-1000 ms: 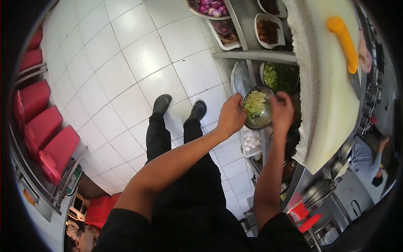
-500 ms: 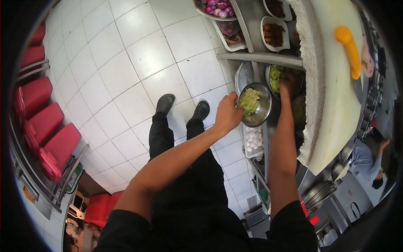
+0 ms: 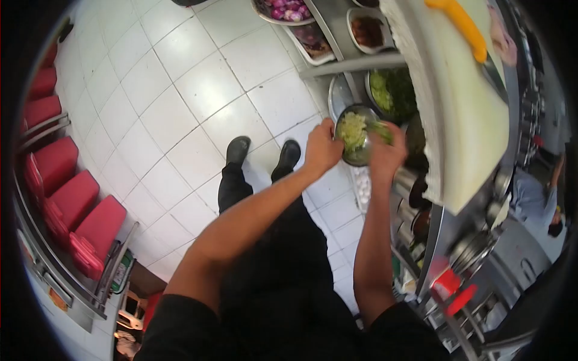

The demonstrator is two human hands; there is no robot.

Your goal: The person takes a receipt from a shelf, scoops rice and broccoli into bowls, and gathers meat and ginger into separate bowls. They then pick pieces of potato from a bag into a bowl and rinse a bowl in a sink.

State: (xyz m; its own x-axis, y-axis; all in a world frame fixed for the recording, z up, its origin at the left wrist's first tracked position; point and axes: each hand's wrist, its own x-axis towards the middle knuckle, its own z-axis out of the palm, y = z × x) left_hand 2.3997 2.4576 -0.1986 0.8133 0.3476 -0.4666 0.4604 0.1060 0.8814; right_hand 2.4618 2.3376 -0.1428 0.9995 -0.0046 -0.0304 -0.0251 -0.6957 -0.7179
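Observation:
My left hand (image 3: 324, 147) grips the rim of a small metal bowl (image 3: 355, 160) from its left side. Pale chopped vegetable (image 3: 351, 129) lies in that bowl. Over the bowl's right side is my right hand (image 3: 387, 153), blurred by motion, with its fingers closed around some chopped greens (image 3: 380, 130). Just beyond, under the counter, a larger metal bowl (image 3: 368, 90) holds more greens (image 3: 391, 93). A metal lid or tray (image 3: 339, 93) is beside the small bowl.
A thick white cutting board (image 3: 463, 120) on the counter bears a yellow-handled knife (image 3: 466, 30). On the shelves are a basin of purple onions (image 3: 289, 9), a white tub of brown food (image 3: 365, 31) and eggs (image 3: 362, 186). Red chairs (image 3: 57, 162) line the left; another person (image 3: 536, 201) is far right.
My right hand has come out of the larger bowl of greens and moved over the small bowl, bringing some greens. The view has shifted; my left hand still holds the small bowl.

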